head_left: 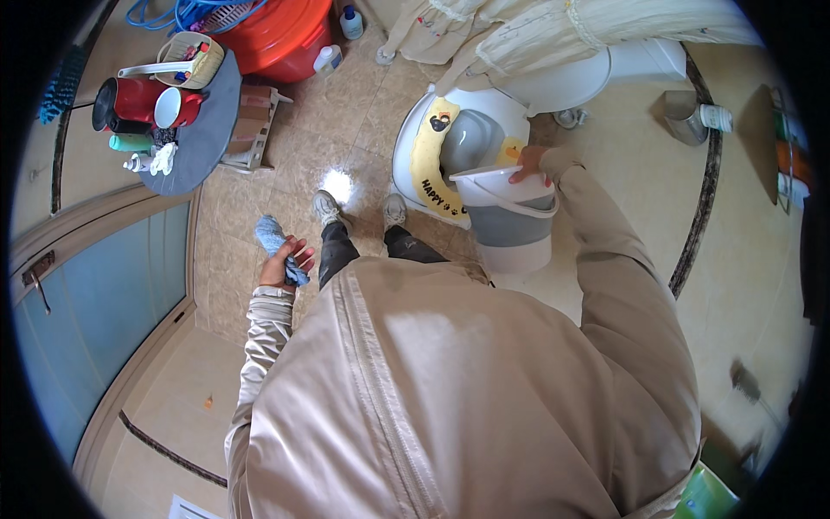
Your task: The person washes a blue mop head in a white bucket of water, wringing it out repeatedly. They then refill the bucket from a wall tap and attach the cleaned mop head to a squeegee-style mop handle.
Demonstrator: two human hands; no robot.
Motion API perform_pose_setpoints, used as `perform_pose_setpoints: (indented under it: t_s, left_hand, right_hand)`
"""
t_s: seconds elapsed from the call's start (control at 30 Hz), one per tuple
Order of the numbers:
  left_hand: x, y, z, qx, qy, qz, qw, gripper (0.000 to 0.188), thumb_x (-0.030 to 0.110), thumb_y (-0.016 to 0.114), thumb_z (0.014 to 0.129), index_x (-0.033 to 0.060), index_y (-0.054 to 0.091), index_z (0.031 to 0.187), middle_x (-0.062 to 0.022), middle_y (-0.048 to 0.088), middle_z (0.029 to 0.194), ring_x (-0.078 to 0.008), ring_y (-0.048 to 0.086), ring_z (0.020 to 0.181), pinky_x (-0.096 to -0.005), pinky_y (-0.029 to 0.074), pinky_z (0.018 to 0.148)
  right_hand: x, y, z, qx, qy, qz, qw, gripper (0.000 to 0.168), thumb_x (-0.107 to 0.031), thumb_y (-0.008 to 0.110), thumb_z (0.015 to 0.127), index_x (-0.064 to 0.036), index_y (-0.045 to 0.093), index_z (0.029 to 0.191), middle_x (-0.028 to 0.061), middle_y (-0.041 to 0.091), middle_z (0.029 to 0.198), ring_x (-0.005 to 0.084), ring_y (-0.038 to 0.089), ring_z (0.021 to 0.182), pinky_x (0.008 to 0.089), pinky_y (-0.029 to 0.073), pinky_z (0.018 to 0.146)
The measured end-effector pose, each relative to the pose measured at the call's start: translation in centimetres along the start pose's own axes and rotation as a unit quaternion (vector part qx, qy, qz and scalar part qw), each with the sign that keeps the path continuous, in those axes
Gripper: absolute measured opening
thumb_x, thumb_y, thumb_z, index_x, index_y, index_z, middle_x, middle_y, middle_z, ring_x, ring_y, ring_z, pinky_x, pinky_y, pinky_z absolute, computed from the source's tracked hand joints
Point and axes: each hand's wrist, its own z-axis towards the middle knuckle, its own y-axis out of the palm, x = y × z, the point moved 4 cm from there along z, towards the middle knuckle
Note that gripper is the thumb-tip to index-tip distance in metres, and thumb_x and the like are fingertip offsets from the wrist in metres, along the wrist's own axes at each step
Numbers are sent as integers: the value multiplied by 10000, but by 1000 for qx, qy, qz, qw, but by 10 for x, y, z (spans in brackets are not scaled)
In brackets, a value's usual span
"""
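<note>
My left hand (282, 263) holds a crumpled blue cloth (271, 235) low over the tiled floor, to the left of my legs. At the right, my right hand (532, 163) grips the rim of a white and grey plastic bucket (512, 224). The bucket is tilted, with its mouth towards the toilet bowl (476, 139); its inside is hidden from me. A yellow padded seat cover (425, 149) bearing printed letters lies on the toilet seat. Behind it the toilet lid (561, 84) is raised.
A round grey table (211, 139) at the left holds a red kettle (136, 100), a red mug (178, 107) and a basket (204, 68). Beyond stands a large red tub (279, 45) beside two bottles. A pale curtain (538, 39) hangs over the toilet. A blue-panelled door (110, 318) is at left.
</note>
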Motion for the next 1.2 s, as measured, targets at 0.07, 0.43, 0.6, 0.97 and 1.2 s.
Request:
perform_pose_setpoints:
  t_s: [0.07,0.43,0.6,0.97,1.2]
  left_hand:
    - [1,3,5,-12,-1,-1,1000,386,174,616,749,65,449,1079,-110,562,966,-261,588,792,-392,490,681]
    - [32,25,7,-83,11,0,997,344,152,577,784,57,436,1082,-106,562,955,-259,592,793,-381,506,651]
    - [66,37,-7,-116,39,0,992,361,138,597,776,38,431,1081,-109,573,906,-240,599,756,-369,514,604]
    - [174,16,-68,-171,149,1,974,415,164,622,764,52,405,1099,-128,555,982,-232,593,771,-343,520,576]
    - [254,-12,-101,-178,216,-3,960,416,186,600,790,44,398,1124,-142,551,1005,-244,599,772,-348,526,578]
  right_hand:
    - [-5,5,-13,34,-24,-43,998,577,-438,738,575,-20,598,947,122,590,846,263,587,783,364,504,526]
    - [-115,25,-156,285,-182,-199,920,259,-348,706,600,-130,650,728,46,590,747,229,554,770,358,459,643]
    - [-182,17,-187,376,-324,-177,850,114,-201,671,594,-123,616,657,14,551,668,199,518,737,339,458,600]
    - [-342,-41,-209,421,-388,-191,797,181,-268,690,622,-125,580,639,9,542,657,216,525,706,336,429,578]
    - [-431,-91,-232,462,-398,-146,779,250,-325,674,655,-95,578,631,35,539,616,230,520,676,338,412,573]
